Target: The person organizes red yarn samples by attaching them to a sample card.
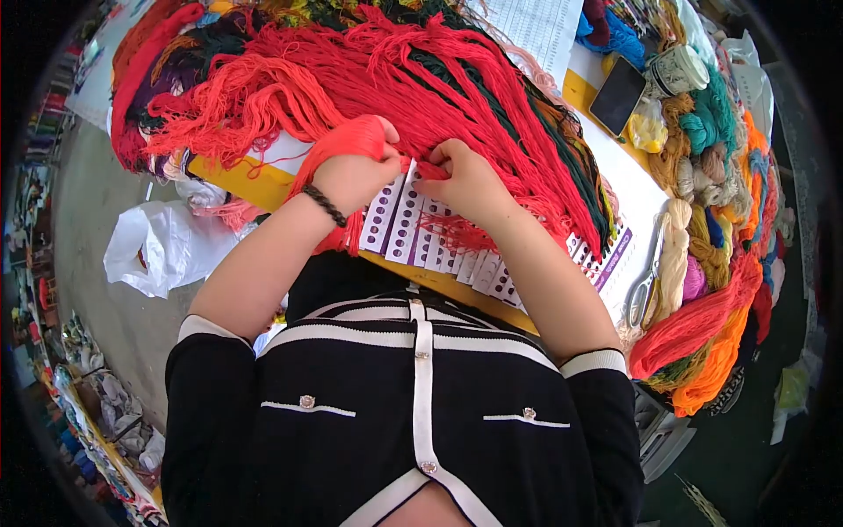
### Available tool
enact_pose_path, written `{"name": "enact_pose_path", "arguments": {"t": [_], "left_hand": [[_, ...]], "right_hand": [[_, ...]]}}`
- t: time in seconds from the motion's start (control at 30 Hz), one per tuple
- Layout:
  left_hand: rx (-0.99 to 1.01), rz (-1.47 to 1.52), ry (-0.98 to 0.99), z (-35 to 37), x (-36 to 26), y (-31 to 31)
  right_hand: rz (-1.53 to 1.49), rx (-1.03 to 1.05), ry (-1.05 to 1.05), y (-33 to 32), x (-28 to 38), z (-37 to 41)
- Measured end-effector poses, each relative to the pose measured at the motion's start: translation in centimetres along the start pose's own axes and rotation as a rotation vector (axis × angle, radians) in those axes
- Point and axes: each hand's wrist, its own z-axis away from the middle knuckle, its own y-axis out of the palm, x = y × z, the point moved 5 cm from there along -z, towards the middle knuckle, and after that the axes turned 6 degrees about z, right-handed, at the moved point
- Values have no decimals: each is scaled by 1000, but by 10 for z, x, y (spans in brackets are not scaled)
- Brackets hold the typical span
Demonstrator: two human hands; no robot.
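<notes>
My left hand [356, 176], with a dark braided band at the wrist, is closed around a coral-red thread skein [358, 136] that drapes over its back and hangs beside the wrist. Close by, my right hand [471, 183] pinches strands of red thread [430, 170] at the top of a white card strip [406, 215] with a row of purple-ringed holes. Several such strips lie side by side along the table's near edge. Beyond both hands spreads a large heap of red thread [369, 75], and its loose ends fall over some strips.
A yellow-edged table [250, 186] holds everything. To the right are a phone [618, 97], scissors [644, 285], a thread cone [678, 70] and many coloured skeins [702, 316]. Printed sheets [536, 31] lie at the back. A white plastic bag [162, 250] is at the left.
</notes>
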Motion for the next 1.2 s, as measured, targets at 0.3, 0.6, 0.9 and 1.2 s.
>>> {"name": "enact_pose_path", "arguments": {"t": [0.3, 0.6, 0.9, 1.2], "left_hand": [[195, 1085, -362, 8, 9, 16], [105, 774, -179, 12, 12, 21], [-44, 304, 145, 10, 30, -4], [172, 1314, -431, 16, 7, 9]], "right_hand": [[-672, 156, 132, 3, -5, 4], [-734, 181, 168, 2, -2, 5], [-701, 155, 212, 5, -3, 4], [-739, 155, 182, 5, 0, 6]]}}
